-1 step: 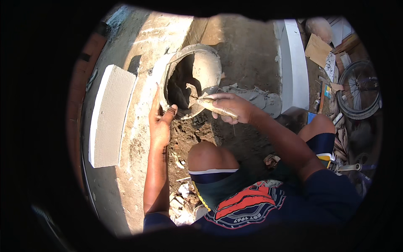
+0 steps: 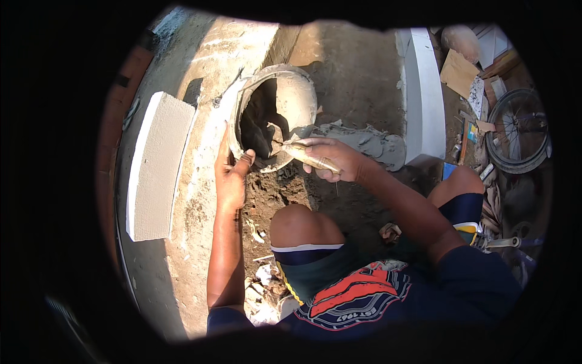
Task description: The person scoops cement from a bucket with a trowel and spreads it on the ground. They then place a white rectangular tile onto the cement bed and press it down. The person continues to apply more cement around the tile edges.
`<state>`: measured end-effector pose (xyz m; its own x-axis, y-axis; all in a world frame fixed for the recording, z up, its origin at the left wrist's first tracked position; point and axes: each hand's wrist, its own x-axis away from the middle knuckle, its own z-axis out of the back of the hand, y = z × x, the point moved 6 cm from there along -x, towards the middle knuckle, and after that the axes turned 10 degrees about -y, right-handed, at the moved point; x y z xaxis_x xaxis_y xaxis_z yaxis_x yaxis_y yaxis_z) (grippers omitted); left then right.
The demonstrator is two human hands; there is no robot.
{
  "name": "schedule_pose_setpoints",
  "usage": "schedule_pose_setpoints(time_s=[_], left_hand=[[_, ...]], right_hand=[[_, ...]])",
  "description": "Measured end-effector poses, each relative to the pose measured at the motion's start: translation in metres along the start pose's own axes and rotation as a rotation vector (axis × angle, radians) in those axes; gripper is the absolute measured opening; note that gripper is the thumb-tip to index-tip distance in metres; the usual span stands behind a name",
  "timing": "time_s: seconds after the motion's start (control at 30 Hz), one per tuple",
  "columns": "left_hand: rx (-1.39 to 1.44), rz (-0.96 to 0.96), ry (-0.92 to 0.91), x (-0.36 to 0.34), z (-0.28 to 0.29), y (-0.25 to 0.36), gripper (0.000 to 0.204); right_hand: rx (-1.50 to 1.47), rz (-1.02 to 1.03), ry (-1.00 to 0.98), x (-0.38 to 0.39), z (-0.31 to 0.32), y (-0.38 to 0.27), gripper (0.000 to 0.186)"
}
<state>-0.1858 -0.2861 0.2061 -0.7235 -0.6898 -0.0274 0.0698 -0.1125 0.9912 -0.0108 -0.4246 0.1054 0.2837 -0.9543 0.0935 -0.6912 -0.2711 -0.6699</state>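
Observation:
A mortar-stained bucket (image 2: 297, 91) lies tilted on its side, its round mouth facing me. My left hand (image 2: 233, 182) grips the near left of its rim, thumb over the edge and fingers along the outside. In my right hand (image 2: 339, 159) is a trowel (image 2: 310, 158), held closed around its pale, worn handle. The trowel's front end reaches into the bucket's mouth, where a lump of grey-brown mortar shows near the blade. Deep shadow hides much of the bucket's inside, so the blade's outline is hard to make out.
Wet grey mortar (image 2: 370, 142) is spread on the ground right of the bucket. White blocks stand at the left (image 2: 159, 170) and at the right (image 2: 424, 97). Loose soil (image 2: 267, 200) lies before my knees. A bicycle wheel (image 2: 518, 130) and scraps crowd the far right.
The bucket and the trowel in my right hand have shifted very slightly to the left. My left hand keeps its hold on the rim.

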Motion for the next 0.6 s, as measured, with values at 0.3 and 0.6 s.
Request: schedule_pose_setpoints(time_s=[0.3, 0.6], left_hand=[[0.290, 0.064, 0.436, -0.009, 0.095, -0.051, 0.053], [0.477, 0.083, 0.862, 0.039, 0.183, -0.076, 0.066]], right_hand=[[-0.080, 0.109, 0.018, -0.019, -0.012, -0.025, 0.052], [1.392, 0.321, 0.719, -0.076, 0.071, -0.024, 0.054]])
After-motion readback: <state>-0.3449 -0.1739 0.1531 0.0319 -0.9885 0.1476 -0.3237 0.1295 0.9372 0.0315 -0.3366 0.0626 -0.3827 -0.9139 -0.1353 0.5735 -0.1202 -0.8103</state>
